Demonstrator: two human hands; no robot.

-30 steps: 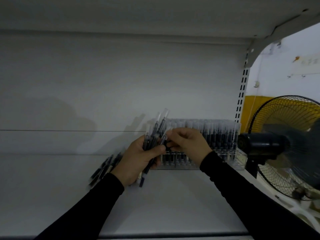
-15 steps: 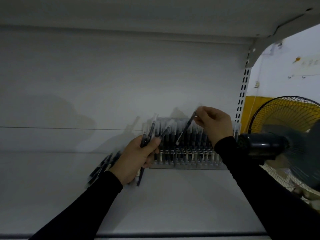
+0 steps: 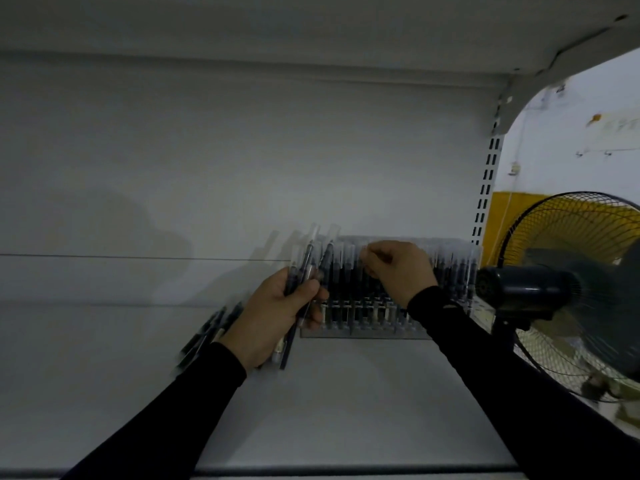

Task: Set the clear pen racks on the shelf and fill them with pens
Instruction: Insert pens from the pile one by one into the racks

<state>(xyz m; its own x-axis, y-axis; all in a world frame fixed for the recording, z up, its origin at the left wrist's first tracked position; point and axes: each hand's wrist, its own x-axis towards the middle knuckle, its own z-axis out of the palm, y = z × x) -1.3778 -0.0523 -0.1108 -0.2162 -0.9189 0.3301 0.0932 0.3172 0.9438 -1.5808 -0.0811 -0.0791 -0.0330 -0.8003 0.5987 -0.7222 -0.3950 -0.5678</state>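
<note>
The white shelf (image 3: 311, 410) is bearing the clear pen rack (image 3: 450, 271) at its back right, standing upright and packed with pens; since half a second ago my right hand (image 3: 401, 271) is lower, now pinching something small over the rack's top row, too blurred to name. My left hand (image 3: 277, 317) is gripping a bundle of pens (image 3: 306, 268) just left of the rack; loose pens (image 3: 207, 334) are lying behind that wrist; the fan (image 3: 571, 289) is standing beyond the shelf's right end.
</note>
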